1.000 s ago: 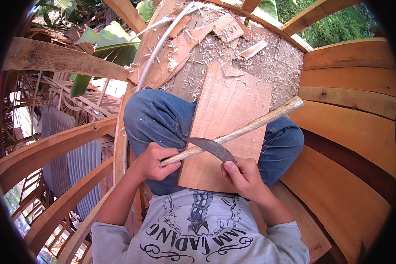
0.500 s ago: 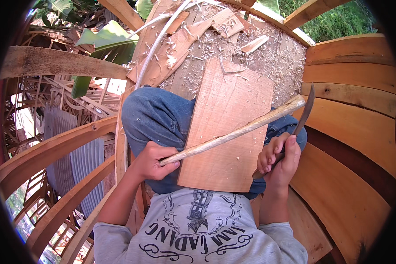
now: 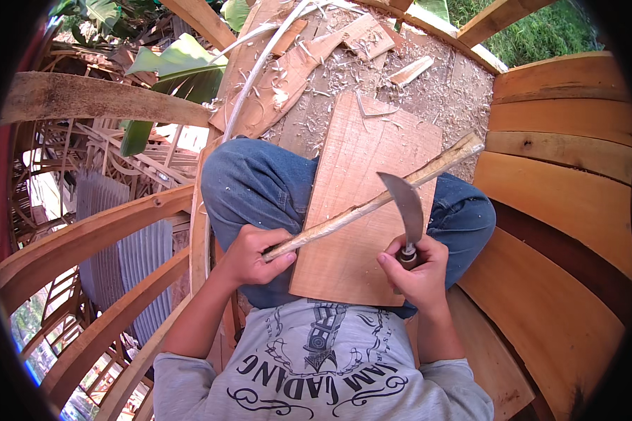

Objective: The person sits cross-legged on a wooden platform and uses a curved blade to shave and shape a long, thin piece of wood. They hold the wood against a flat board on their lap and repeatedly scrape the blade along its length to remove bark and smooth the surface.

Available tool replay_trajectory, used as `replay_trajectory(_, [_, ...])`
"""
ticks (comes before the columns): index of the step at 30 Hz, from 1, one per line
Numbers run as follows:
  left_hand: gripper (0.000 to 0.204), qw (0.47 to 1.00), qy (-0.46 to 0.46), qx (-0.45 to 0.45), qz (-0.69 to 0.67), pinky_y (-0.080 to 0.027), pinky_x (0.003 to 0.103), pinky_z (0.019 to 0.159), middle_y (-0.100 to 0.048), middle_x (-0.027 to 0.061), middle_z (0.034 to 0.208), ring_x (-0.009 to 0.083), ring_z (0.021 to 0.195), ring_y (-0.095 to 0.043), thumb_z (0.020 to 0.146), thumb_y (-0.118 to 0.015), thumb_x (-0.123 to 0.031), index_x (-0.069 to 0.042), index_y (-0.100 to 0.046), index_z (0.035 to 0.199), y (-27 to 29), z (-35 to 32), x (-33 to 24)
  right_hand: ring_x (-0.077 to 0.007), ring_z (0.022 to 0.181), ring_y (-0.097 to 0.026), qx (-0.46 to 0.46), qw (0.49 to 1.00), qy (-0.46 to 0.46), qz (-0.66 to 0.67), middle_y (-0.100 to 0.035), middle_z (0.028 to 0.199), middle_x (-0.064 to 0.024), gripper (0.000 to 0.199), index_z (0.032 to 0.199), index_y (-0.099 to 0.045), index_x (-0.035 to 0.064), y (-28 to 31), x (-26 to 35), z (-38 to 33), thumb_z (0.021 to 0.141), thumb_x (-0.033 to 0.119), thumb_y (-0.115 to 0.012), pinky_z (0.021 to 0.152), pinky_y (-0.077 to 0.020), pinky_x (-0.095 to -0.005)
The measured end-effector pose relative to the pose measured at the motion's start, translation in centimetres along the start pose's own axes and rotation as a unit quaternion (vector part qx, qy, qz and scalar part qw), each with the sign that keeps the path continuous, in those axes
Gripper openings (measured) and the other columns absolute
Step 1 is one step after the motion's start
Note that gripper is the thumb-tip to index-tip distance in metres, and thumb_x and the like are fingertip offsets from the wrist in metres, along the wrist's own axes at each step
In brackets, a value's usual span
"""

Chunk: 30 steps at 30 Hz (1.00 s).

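My left hand (image 3: 258,255) is closed round the thin lower end of a pale, peeled wooden stick (image 3: 358,210). The stick slants up to the right over a flat wooden board (image 3: 358,259) lying across my lap, and its thicker end reaches past the board's right edge. In my right hand (image 3: 420,270) is a knife (image 3: 409,207) with a curved blade and a dark handle, gripped by the handle. The blade points up and slightly left, its upper part overlapping the stick; whether it touches the stick I cannot tell.
Wood shavings and offcuts (image 3: 411,71) litter the plank floor (image 3: 463,91) ahead. Plank walls (image 3: 555,189) close in the right side. On the left runs an open wooden railing (image 3: 98,228), with corrugated sheets (image 3: 144,266) and a banana leaf (image 3: 179,63) beyond it.
My right hand has moved left over the board and turned the knife, so the blade now overlaps the stick. The stick's far end has dipped slightly toward the front of my lap.
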<state>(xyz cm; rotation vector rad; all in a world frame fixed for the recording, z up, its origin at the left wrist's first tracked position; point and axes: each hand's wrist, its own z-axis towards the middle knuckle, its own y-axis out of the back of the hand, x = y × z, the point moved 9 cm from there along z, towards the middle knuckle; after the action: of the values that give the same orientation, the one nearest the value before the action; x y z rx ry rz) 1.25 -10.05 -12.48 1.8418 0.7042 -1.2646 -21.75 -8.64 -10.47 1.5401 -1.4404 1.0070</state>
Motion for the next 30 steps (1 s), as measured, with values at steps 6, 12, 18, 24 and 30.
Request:
replay_trajectory(6, [0.014, 1.0, 0.004, -0.009, 0.012, -0.042, 0.026, 0.048, -0.06, 0.009, 0.06, 0.0161, 0.05, -0.059, 0.075, -0.063, -0.012, 0.001, -0.065, 0.079, 0.2, -0.1, 0.1, -0.0022, 0.044, -0.049, -0.019, 0.998, -0.033, -0.042, -0.055, 0.056, 0.0026, 0.009, 0.091, -0.064, -0.003, 1.9, 0.9, 0.3, 0.084, 0.002, -0.062, 0.04, -0.0348, -0.0179])
replay_trajectory(12, [0.015, 0.999, 0.038, 0.001, 0.008, -0.044, 0.027, 0.053, -0.061, 0.0109, 0.064, 0.0178, 0.055, -0.06, 0.08, -0.061, -0.013, 0.001, -0.064, 0.085, -0.1, 0.0, 0.0, -0.0123, 0.053, -0.053, 0.024, 0.976, 0.039, -0.211, -0.053, 0.062, -0.0084, 0.019, 0.104, -0.06, -0.0018, -0.9, 0.9, 1.2, 0.089, 0.009, -0.055, 0.049, -0.0414, -0.0274])
replay_trajectory(18, [0.021, 0.993, 0.112, 0.022, -0.036, -0.043, 0.031, 0.055, -0.057, 0.0127, 0.062, 0.02, 0.056, -0.056, 0.09, -0.054, -0.019, 0.001, -0.061, 0.091, -0.5, -0.3, -3.2, -0.0092, 0.051, -0.046, -0.01, 0.972, 0.022, -0.232, -0.048, 0.066, -0.0065, 0.015, 0.091, -0.048, -0.0004, 0.3, 1.3, 1.0, 0.079, 0.003, -0.057, 0.048, -0.0385, -0.025])
replay_trajectory(24, [0.023, 0.979, 0.125, 0.096, -0.128, -0.04, 0.029, 0.057, -0.052, 0.0067, 0.061, 0.0128, 0.058, -0.05, 0.094, -0.049, -0.022, -0.002, -0.06, 0.096, -2.0, -0.2, -5.6, -0.0008, 0.053, -0.04, -0.057, 0.991, 0.088, -0.08, -0.045, 0.069, 0.0026, 0.028, 0.088, -0.041, 0.005, 3.9, 2.8, 0.2, 0.07, -0.005, -0.06, 0.043, -0.0289, -0.018])
replay_trajectory(30, [0.026, 0.972, 0.132, 0.118, -0.157, -0.035, 0.025, 0.053, -0.044, -0.0018, 0.06, 0.0073, 0.056, -0.041, 0.096, -0.047, -0.025, -0.003, -0.06, 0.101, -2.2, 0.0, -6.5, -0.0029, 0.047, -0.046, -0.135, 0.985, 0.095, 0.048, -0.049, 0.069, 0.0005, 0.024, 0.083, -0.045, 0.0041, 6.2, 6.1, -0.9, 0.074, -0.011, -0.062, 0.039, -0.0358, -0.0187])
